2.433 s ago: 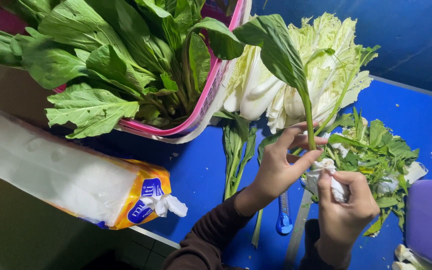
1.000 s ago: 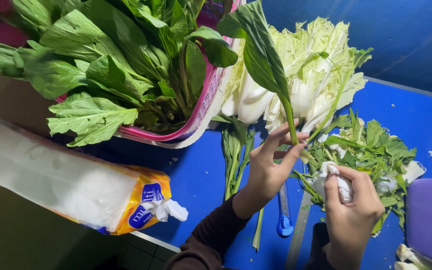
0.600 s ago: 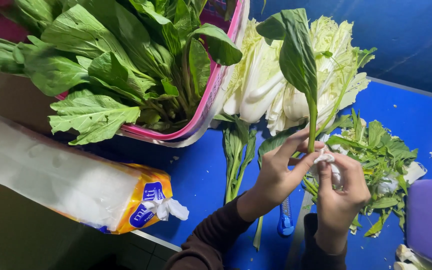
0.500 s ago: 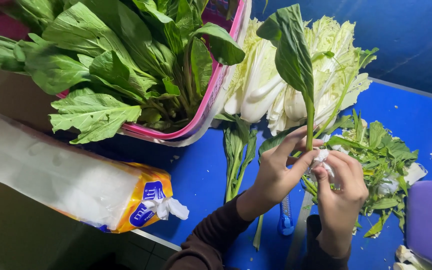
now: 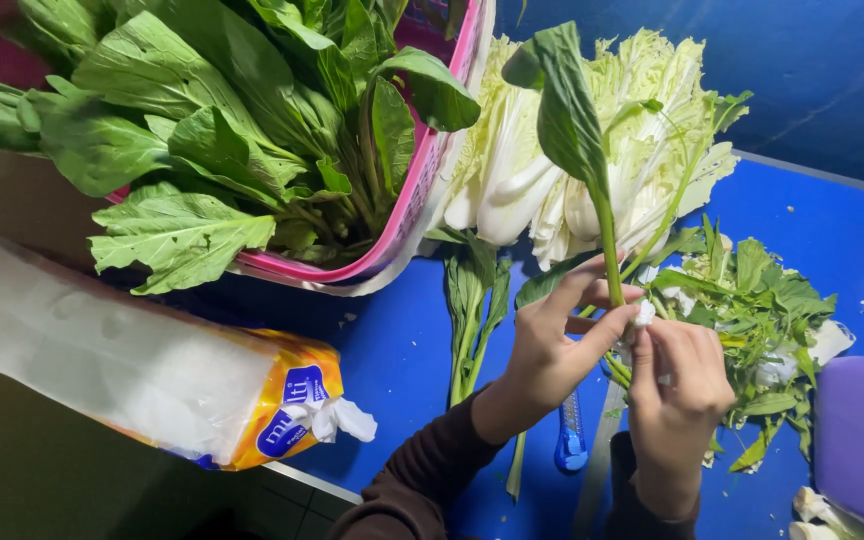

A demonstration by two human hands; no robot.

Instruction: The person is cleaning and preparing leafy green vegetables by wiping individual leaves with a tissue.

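**Leafy stalk held upright between both hands**

Since a moment ago, my two hands have stayed close together and the stalk has barely shifted; the leaf still stands tall in front of the cabbage.

My left hand (image 5: 552, 345) pinches the green stalk (image 5: 607, 255) between thumb and fingers, so that its broad leaf points up and away from me. My right hand (image 5: 680, 385) is curled shut around the pale base of the stalk, just beside the left, fingertips touching it.

Behind the stalk lies a pale napa cabbage (image 5: 532, 170) on the blue table (image 5: 392, 350). A heap of green trimmings (image 5: 767, 310) sits to the right of my hands. Under my wrists lies a knife with a blue handle (image 5: 572, 445). To the left, a pink basket (image 5: 422, 190) holds leafy greens (image 5: 212, 130), and a plastic-wrapped white roll (image 5: 142, 365) lies near the table's edge. A purple container (image 5: 857, 440) stands at far right.
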